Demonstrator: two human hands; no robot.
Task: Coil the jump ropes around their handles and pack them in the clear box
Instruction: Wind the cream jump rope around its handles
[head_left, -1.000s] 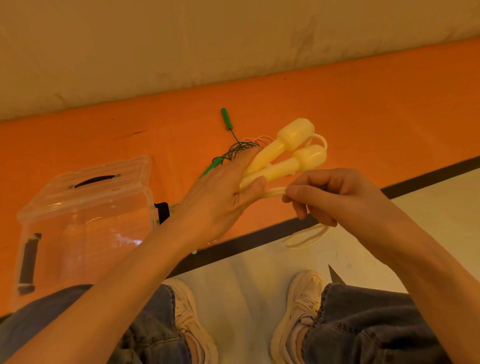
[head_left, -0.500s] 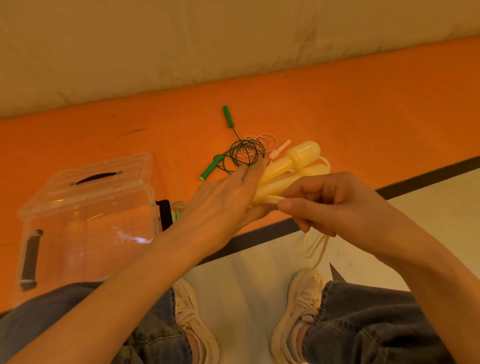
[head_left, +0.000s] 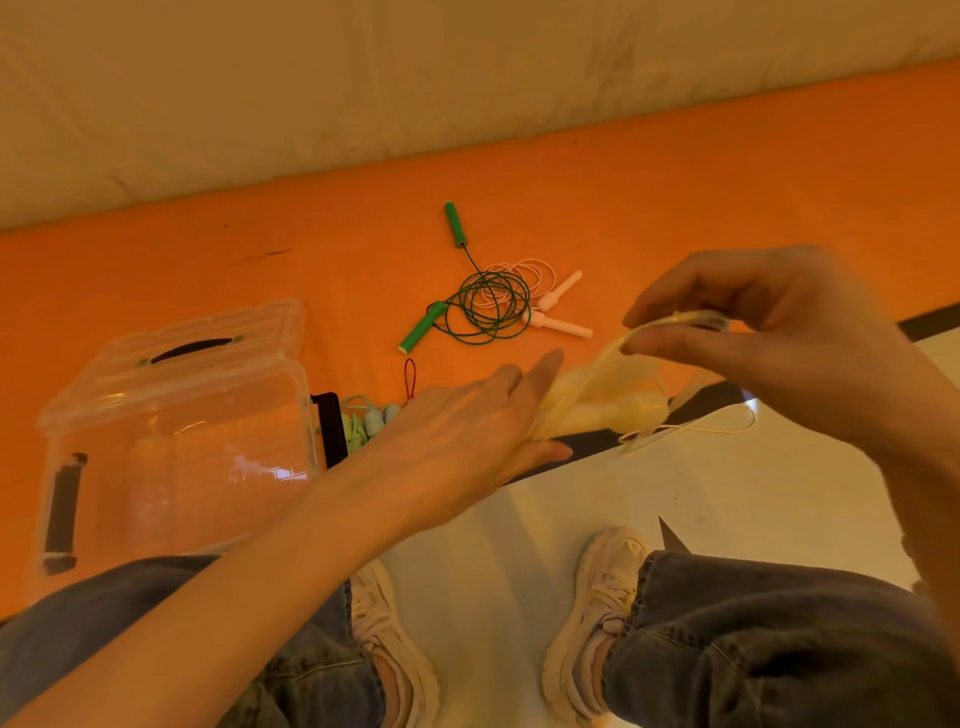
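From the head view, the left hand (head_left: 467, 415) reaches forward with its fingers stretched nearly straight, the two pale yellow handles (head_left: 613, 405) of a jump rope lying against its palm side and held between fingers and thumb; how firmly it grips them cannot be told, as the handles are blurred. The right hand (head_left: 769, 332) is raised above and to the right, thumb and forefinger pinching the yellow cord (head_left: 675, 318), which runs down to the handles. More of that cord hangs in loose loops below the handles, over the black stripe (head_left: 930, 325) and the pale floor (head_left: 727, 499).

On the orange mat (head_left: 675, 182) beyond the hands lie a green jump rope (head_left: 483, 306), its cord in a rough coil with one handle pointing away and one toward the box, and a pink jump rope (head_left: 550, 301) just beside it, their coils overlapping. The clear box (head_left: 171, 436) stands at the left on the mat, its lid tipped up behind it. Between the box and the left hand sits a light green bundle (head_left: 363, 423) with a small red loop (head_left: 410, 379) above it. Below are jeans and two pale shoes
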